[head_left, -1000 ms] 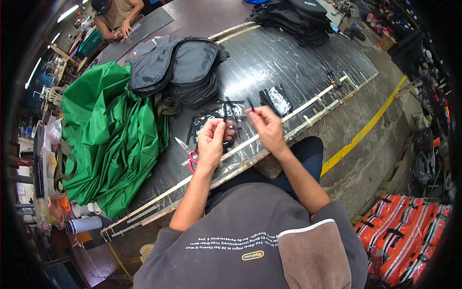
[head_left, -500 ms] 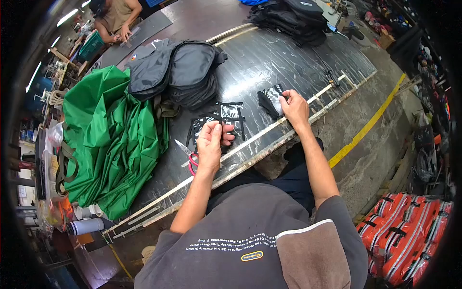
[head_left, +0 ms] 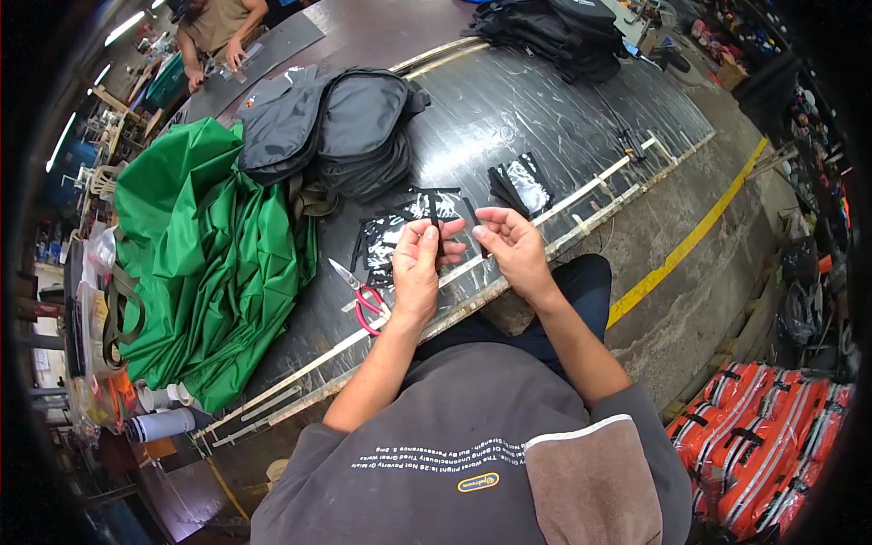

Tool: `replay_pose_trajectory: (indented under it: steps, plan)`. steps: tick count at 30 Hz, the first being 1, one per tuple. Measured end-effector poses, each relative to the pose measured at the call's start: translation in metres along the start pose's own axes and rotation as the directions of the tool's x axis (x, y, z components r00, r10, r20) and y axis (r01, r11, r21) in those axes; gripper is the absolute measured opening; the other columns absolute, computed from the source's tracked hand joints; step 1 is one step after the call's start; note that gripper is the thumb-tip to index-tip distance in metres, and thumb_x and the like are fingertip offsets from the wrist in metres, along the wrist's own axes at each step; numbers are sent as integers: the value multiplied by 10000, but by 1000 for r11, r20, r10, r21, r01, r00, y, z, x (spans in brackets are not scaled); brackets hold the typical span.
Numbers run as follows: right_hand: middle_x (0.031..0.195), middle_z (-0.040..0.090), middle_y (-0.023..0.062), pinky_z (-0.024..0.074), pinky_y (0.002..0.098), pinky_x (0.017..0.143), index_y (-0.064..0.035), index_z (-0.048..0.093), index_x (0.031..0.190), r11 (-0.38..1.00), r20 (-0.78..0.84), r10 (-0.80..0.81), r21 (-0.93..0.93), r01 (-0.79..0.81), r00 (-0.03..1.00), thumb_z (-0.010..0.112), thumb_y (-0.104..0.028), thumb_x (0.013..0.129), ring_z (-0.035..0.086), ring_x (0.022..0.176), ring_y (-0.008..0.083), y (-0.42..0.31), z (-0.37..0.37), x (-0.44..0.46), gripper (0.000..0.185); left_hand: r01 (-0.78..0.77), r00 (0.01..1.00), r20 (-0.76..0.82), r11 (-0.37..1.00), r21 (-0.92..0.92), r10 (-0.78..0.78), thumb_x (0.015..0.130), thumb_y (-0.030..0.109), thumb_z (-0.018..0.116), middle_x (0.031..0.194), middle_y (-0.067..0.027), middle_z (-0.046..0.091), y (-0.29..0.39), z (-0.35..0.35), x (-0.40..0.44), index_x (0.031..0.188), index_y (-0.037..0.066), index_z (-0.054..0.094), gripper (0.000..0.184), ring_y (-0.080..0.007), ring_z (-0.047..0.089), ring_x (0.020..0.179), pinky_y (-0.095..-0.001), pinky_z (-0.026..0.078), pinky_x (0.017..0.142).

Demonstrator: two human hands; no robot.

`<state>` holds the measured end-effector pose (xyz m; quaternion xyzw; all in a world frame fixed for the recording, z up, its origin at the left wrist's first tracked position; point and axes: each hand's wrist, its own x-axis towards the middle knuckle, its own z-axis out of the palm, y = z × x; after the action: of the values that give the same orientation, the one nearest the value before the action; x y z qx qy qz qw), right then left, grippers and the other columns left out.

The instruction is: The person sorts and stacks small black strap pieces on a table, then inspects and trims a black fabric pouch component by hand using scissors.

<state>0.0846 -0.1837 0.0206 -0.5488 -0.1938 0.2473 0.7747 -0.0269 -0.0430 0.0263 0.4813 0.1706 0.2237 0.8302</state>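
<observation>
My left hand (head_left: 418,270) is closed in a pinch on a clear plastic piece with black edging (head_left: 434,207), near the front of the table. Close by on its right, my right hand (head_left: 514,252) pinches a black edge; whether it belongs to the same piece I cannot tell. Behind my left hand lie more clear, black-edged pieces (head_left: 380,238). A second small pile of such pieces (head_left: 521,183) rests beyond my right hand. Scissors with red handles (head_left: 367,304) lie left of my left wrist, blades partly spread.
Green fabric (head_left: 213,263) is heaped on the left. Black bags (head_left: 363,127) are stacked behind the pieces, with more black bags (head_left: 554,36) at the far end. Another person (head_left: 218,36) works at the far left. Wrapped orange bags (head_left: 772,445) stand at lower right.
My right hand has left the right-hand pile and come left, close to my left hand. My left hand has shifted slightly right, still pinching its piece.
</observation>
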Motion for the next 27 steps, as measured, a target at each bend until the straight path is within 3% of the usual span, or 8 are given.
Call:
replay_pose_trajectory:
  steps: [5,8,12,15,18,24,25,27]
  plan:
    - [942,692,-33,509,187,746,25,692,1306,989,7,-63,-133,64,998,777,-48,999,607,822,26,-25,-36,35,327,-63,996,75,984,168,51,1146,241,588,1224,-109,777,15,-7,8,1223,69,658,202,-102,717,928,-264,581,787]
    - [1014,774,26,554,241,749,-1,753,1226,945,-35,-130,-307,113,991,781,-99,992,692,846,82,-24,-86,78,255,-155,987,2,937,314,163,1138,182,591,1172,-70,796,28,-26,21,1212,56,676,169,-74,690,919,-237,535,788]
    - [965,766,112,578,409,811,-39,765,1174,474,-156,-193,-879,-48,969,795,-231,912,750,883,290,-24,-119,93,326,-253,954,1,808,533,298,1081,135,646,1138,-74,798,28,-58,37,1242,32,702,198,-149,711,954,-303,563,848]
    - [889,708,92,563,465,811,-55,756,1117,337,-135,-291,-941,-30,947,802,-238,904,712,879,334,-13,-120,90,285,-318,901,241,169,933,361,903,169,816,1220,-139,763,41,-59,22,1316,56,712,441,-309,702,1064,-423,552,983]
    - [930,697,71,553,457,822,-81,750,1109,299,-103,-438,-953,37,893,811,-240,903,701,914,318,-13,-115,82,268,-324,896,350,-135,936,272,839,212,854,1236,-127,727,41,-57,12,1274,86,753,464,-349,673,1103,-451,538,944]
    - [940,685,56,545,432,826,-86,747,1106,315,-33,-451,-941,124,892,804,-207,921,680,913,277,-29,-96,67,228,-333,886,348,-99,938,307,909,187,800,1068,-97,757,37,-67,24,1123,89,813,237,-318,687,1038,-460,529,884]
    - [929,683,58,546,411,801,-82,755,1098,338,-30,-455,-930,142,890,797,-201,931,672,875,250,-33,-88,62,209,-380,833,396,-121,917,387,989,188,750,959,-70,768,39,-68,28,1095,70,810,170,-250,701,900,-405,540,805]
    - [937,694,59,551,397,777,-78,763,1099,444,-46,-411,-882,156,910,794,-205,938,671,844,237,-36,-75,56,207,-307,897,164,312,899,410,1040,210,717,932,-54,774,40,-62,30,1087,49,796,185,-177,672,806,-342,518,724]
